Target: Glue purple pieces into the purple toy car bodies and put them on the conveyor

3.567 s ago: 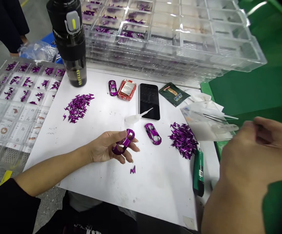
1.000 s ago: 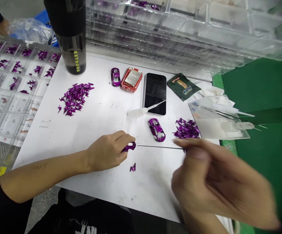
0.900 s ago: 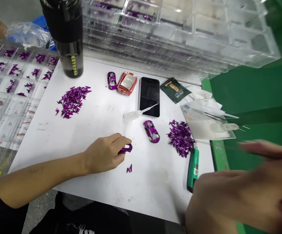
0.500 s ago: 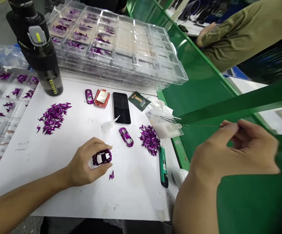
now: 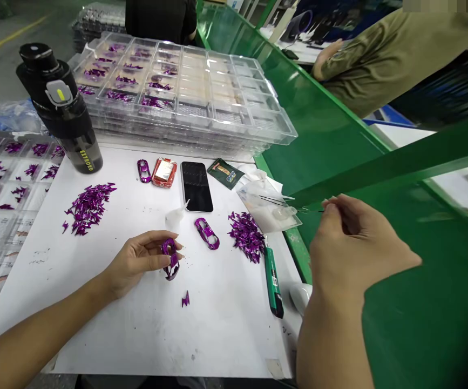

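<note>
My left hand [image 5: 133, 263] pinches a shiny purple toy car body [image 5: 171, 265] tilted above the white tabletop, between thumb and fingers. Just below it lies one small purple lightning-shaped piece [image 5: 185, 299]. Off the table's right side, over the green surface, my right hand [image 5: 351, 243] is closed in a pinch on a thin needle-like rod [image 5: 314, 210]; its far end is hard to make out. A second purple car body [image 5: 207, 233] lies between my hands, beside a heap of purple pieces [image 5: 246, 236]. A small white dropper bottle [image 5: 174, 217] stands behind the held car body.
Clear compartment trays [image 5: 234, 127] are stacked at the back, with a black bottle [image 5: 74, 119] to their left. A phone [image 5: 197, 186], red box [image 5: 164, 172], green cutter [image 5: 273, 281] and another purple heap [image 5: 90, 208] lie around. A co-worker's sleeve [image 5: 395, 59] shows beyond.
My left hand has turned the car body from lying sideways to a tilted, more upright position. My right hand has shifted left with the rod. The camera view has moved slightly.
</note>
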`<move>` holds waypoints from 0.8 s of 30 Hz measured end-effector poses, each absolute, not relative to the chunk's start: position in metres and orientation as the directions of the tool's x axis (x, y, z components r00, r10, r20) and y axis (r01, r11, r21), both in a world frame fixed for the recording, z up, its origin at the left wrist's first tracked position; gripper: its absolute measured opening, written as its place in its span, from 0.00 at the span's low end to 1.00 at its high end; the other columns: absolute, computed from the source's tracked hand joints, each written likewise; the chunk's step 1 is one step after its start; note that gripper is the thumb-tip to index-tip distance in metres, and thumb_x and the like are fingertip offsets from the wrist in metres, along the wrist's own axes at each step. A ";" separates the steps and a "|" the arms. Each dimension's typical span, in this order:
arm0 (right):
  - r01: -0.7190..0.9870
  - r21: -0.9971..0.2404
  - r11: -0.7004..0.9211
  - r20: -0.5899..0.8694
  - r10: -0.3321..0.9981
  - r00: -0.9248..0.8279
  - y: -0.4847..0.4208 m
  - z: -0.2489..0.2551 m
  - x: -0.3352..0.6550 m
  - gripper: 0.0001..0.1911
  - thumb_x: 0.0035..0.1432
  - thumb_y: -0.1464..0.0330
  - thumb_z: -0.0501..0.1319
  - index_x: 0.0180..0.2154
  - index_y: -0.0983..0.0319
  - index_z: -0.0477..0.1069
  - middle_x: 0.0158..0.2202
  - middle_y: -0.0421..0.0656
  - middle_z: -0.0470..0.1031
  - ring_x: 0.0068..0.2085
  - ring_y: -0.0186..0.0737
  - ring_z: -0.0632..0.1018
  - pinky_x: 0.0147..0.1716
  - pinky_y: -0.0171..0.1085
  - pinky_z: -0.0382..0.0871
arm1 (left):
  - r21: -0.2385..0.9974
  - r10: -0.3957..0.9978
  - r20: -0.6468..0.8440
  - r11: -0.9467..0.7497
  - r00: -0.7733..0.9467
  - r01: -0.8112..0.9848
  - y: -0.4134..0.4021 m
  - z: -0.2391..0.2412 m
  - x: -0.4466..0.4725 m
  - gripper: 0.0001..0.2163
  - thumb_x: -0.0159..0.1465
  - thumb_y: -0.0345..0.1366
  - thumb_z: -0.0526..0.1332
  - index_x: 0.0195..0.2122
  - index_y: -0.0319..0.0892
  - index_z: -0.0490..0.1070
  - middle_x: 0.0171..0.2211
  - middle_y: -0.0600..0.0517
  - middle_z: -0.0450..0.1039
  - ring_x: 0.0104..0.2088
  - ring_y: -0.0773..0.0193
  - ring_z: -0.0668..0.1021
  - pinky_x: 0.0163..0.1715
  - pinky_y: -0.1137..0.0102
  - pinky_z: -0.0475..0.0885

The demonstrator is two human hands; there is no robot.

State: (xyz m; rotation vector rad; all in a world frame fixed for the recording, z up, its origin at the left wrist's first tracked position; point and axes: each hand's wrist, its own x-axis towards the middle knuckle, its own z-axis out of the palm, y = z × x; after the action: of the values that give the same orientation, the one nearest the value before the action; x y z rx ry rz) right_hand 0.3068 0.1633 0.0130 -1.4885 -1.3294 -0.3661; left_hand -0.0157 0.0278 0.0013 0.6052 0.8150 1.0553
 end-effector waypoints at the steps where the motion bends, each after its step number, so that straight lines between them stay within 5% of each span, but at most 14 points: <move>1: 0.855 -0.487 0.176 0.778 0.532 0.334 0.163 0.014 0.308 0.13 0.54 0.68 0.65 0.40 0.64 0.83 0.33 0.48 0.83 0.35 0.51 0.85 0.39 0.43 0.80 | 0.772 0.920 -0.292 0.388 0.261 -0.503 0.027 0.002 -0.015 0.16 0.56 0.35 0.75 0.46 0.48 0.81 0.45 0.49 0.80 0.47 0.56 0.82 0.54 0.59 0.73; 9: 0.877 -0.353 0.327 0.928 0.244 0.282 0.159 0.028 0.306 0.11 0.60 0.69 0.63 0.41 0.67 0.82 0.32 0.50 0.82 0.31 0.49 0.85 0.31 0.40 0.80 | 0.777 0.917 -0.318 0.399 0.242 -0.487 0.027 0.000 -0.014 0.17 0.56 0.38 0.75 0.47 0.47 0.80 0.45 0.48 0.80 0.47 0.54 0.82 0.54 0.58 0.73; 14: 0.878 -0.371 0.302 0.890 0.384 0.244 0.163 0.022 0.309 0.10 0.58 0.72 0.64 0.41 0.65 0.82 0.31 0.48 0.83 0.31 0.50 0.85 0.31 0.40 0.80 | 0.771 0.915 -0.326 0.403 0.238 -0.494 0.027 0.001 -0.014 0.18 0.55 0.38 0.75 0.47 0.47 0.80 0.45 0.48 0.81 0.47 0.54 0.81 0.55 0.58 0.72; 19: 0.902 -0.346 0.257 0.908 0.334 0.253 0.160 0.024 0.313 0.12 0.63 0.68 0.62 0.44 0.64 0.81 0.35 0.49 0.83 0.35 0.49 0.85 0.34 0.41 0.80 | 0.778 0.916 -0.323 0.400 0.239 -0.484 0.026 0.002 -0.014 0.17 0.56 0.39 0.75 0.47 0.48 0.80 0.46 0.48 0.80 0.48 0.54 0.81 0.54 0.59 0.72; 24: 0.929 -0.289 0.233 0.816 0.567 0.112 0.160 0.025 0.311 0.13 0.63 0.65 0.61 0.44 0.62 0.81 0.37 0.47 0.84 0.37 0.49 0.85 0.36 0.42 0.80 | 0.777 0.915 -0.320 0.402 0.246 -0.485 0.026 0.003 -0.014 0.17 0.56 0.38 0.75 0.46 0.48 0.80 0.45 0.48 0.80 0.48 0.53 0.80 0.53 0.58 0.71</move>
State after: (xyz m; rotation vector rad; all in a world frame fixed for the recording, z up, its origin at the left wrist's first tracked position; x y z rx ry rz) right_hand 0.3108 0.1600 0.0249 -1.4455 -1.5675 -0.4850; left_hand -0.0138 0.0255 0.0027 0.6022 0.8589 1.0368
